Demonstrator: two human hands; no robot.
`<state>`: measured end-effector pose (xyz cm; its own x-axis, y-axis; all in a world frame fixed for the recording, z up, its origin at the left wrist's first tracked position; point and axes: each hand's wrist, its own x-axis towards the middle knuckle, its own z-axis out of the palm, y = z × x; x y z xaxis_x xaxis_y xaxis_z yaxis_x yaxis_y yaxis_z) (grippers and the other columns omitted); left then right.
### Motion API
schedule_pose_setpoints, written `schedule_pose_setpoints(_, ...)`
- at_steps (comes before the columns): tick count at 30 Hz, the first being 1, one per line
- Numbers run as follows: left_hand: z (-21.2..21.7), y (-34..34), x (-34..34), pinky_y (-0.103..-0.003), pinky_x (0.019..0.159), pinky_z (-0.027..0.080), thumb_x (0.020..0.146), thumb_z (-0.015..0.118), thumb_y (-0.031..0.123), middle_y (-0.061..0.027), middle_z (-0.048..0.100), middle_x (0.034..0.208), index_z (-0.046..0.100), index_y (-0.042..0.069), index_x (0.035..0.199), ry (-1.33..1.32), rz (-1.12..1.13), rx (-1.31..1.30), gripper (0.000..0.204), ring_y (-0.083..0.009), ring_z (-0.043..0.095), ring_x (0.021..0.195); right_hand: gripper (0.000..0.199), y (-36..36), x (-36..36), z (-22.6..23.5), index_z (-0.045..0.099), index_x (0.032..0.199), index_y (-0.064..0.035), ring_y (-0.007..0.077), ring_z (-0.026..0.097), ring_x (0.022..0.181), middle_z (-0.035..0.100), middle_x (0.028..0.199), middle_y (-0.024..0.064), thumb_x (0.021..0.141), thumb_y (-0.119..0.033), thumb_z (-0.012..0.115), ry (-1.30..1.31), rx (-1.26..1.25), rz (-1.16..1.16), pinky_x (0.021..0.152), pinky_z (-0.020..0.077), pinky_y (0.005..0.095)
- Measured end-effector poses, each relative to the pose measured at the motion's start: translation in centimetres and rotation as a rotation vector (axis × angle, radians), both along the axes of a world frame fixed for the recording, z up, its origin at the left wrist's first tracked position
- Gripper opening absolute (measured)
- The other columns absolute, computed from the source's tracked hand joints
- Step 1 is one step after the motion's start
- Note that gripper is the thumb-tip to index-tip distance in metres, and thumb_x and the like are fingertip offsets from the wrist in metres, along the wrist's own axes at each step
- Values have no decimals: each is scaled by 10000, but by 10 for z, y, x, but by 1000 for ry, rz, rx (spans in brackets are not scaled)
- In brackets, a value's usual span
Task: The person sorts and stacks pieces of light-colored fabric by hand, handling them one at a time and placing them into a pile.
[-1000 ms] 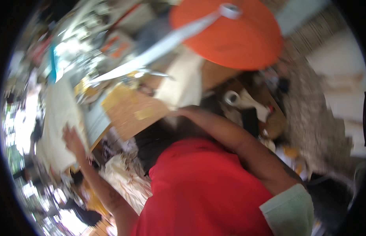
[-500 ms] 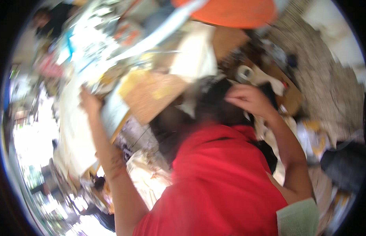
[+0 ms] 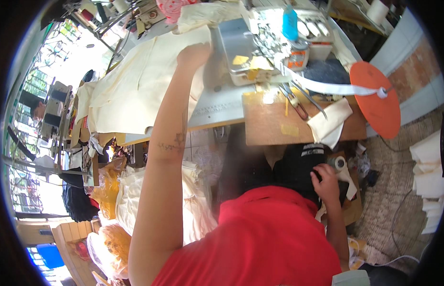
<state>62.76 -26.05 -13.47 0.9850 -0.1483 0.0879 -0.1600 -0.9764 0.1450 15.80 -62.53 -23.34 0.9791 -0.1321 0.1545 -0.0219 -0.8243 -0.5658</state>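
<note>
My left hand (image 3: pixel 194 55), its fingers curled and partly hidden, rests at the right edge of a large cream fabric piece (image 3: pixel 136 83) spread over the table. Whether cloth is pinched in it cannot be made out. My right hand (image 3: pixel 326 184) lies on my black trouser leg (image 3: pixel 293 171), fingers somewhat apart and holding nothing. Right of the fabric is a bare grey tabletop (image 3: pixel 217 102). A brown board (image 3: pixel 265 128) at the front carries thread snips (image 3: pixel 294 102), dark tweezers (image 3: pixel 311 100) and a small folded cream cloth (image 3: pixel 330 121).
An orange disc (image 3: pixel 377 97) with a white strap (image 3: pixel 327 87) stands at the board's right. Behind the board are a metal tray (image 3: pixel 236 45) and a blue bottle (image 3: pixel 289 24). Cream cloth in a bag (image 3: pixel 193 200) sits below the table. A cable (image 3: pixel 393 224) crosses the floor.
The view has swung and sharpened, bringing the table more fully into sight. My left arm now reaches farther over the fabric; my right hand has lowered to my leg.
</note>
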Motion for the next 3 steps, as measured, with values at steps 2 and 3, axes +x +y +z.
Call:
schedule_pose_setpoints(2, 14, 18, 43, -486, 1008, 477, 977, 401, 530, -246, 639, 1253, 576, 44, 1326, 11, 40, -93, 623, -440, 661, 1056, 210, 3, 18, -15, 705, 970, -59, 370, 614, 1008, 652, 1045, 186, 811, -190, 750, 3, -69, 86, 893, 496, 471)
schedule_pose_setpoints(3, 8, 42, 72, -499, 1013, 474, 970, 407, 540, -256, 635, 1261, 575, 47, 1332, 15, 100, -135, 634, -431, 659, 1077, 253, 1, 28, -31, 707, 978, -71, 384, 613, 1009, 643, 1058, 217, 792, -229, 775, 2, -103, 144, 892, 496, 492)
